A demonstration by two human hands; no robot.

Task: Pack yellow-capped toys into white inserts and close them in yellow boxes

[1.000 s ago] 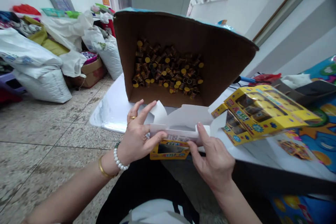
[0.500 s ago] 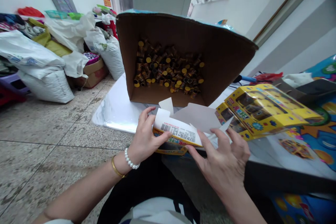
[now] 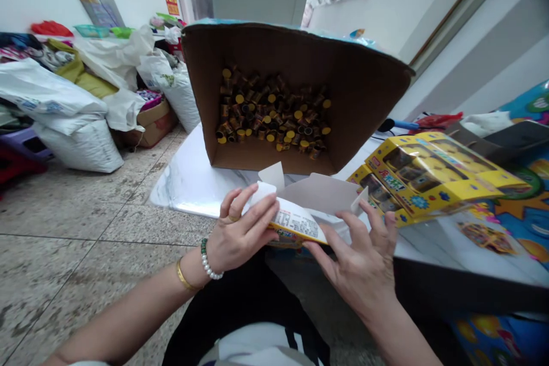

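Between my hands is a small yellow carton point(image 3: 299, 223) with white inner flaps raised and a printed barcode panel on the side toward me. My left hand point(image 3: 246, 227) lies over its left end, fingers closed across the panel and a white flap, thumb below the edge. My right hand point(image 3: 358, 251) grips the right end, thumb under the near edge and fingers up at the right flap. Just beyond stands a large brown cardboard box point(image 3: 364, 86) tipped toward me, holding many small dark cups with yellow ends point(image 3: 274, 114).
Filled yellow window boxes point(image 3: 429, 174) are stacked to the right on the marble-patterned table point(image 3: 175, 183). A grey open box point(image 3: 501, 140) stands behind them. White sacks point(image 3: 81, 143) and a cardboard box point(image 3: 156, 123) sit on the floor to the left.
My left hand has moved from holding the carton's left corner to reaching over the barcode panel, covering part of it. My right hand's fingers have shifted slightly at the right flap.
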